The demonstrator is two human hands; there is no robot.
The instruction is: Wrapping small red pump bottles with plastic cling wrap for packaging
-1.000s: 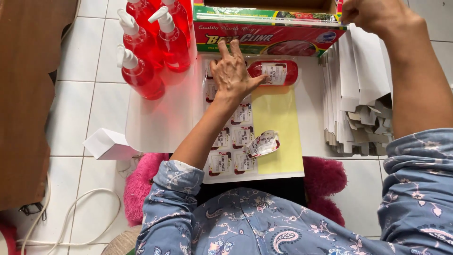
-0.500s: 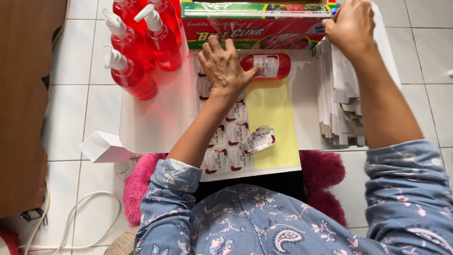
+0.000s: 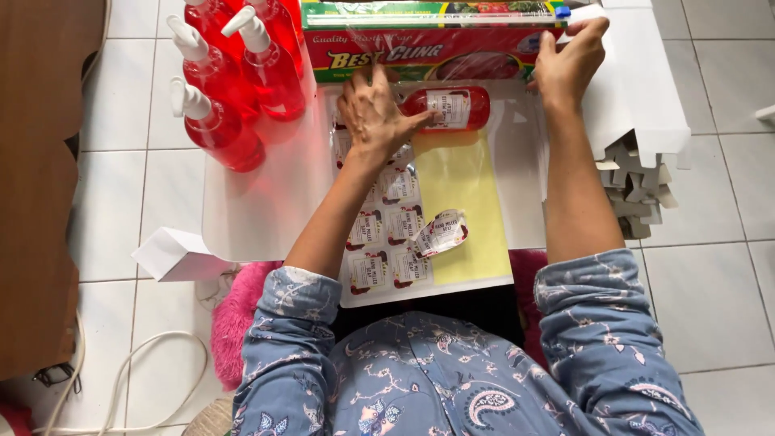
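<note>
We see the left hand [image 3: 373, 113], fingers spread flat, pressing a small red bottle [image 3: 446, 107] lying under clear, glossy film; the right hand [image 3: 567, 64] pinches the film at the long cardboard wrap box [image 3: 420, 36]. Both rest on a white board [image 3: 258, 202] over pale floor tiles [image 3: 718, 202].

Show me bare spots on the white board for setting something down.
Free: the board between the pump bottles and the sticker sheet; a narrower strip right of the yellow backing sheet, partly under the right forearm. Crowded: the far edge, where the left hand rests by the small red bottle and the right hand grips the cling-film box.
</note>
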